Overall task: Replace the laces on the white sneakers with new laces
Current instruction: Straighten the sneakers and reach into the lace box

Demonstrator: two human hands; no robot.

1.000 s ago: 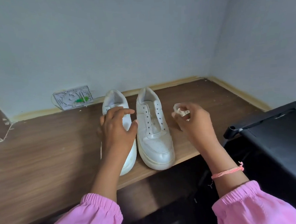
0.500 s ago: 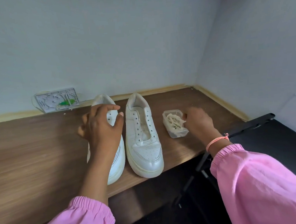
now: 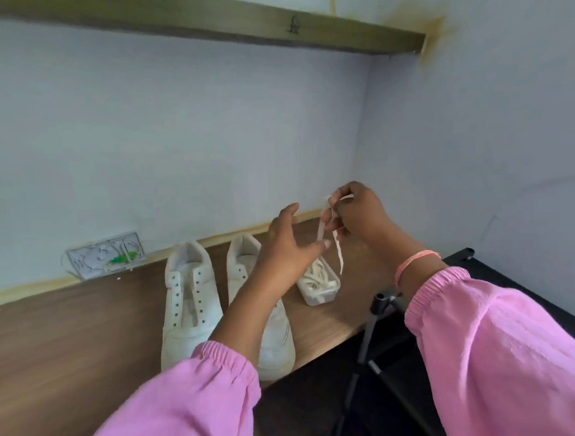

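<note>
While the right hand (image 3: 357,213) pinches one new lace (image 3: 339,251) up high, its tails hang straight below the grip, over the small clear container (image 3: 318,285) that holds the rest of the laces. Left hand (image 3: 288,248): fingers spread and relaxed, holding nothing, just left of and below the grip, fingertips close to the hanging strand; contact not clear.

Both white sneakers (image 3: 191,299) sit toe-toward-camera on the wooden surface (image 3: 66,335), well below and left of the grip, eyelets empty. So old laces look already out; step in hand is freeing one lace.

My read on doing it well:
- Lift until the tails clear the container, so the remaining bundle doesn't drag out.
- Run the free hand down the strand to find the tip and take out twist.
- Find the midpoint before threading, start at the toe-end eyelets, keep both sides even.

Risk: snagging the bundle tips the light container.
</note>
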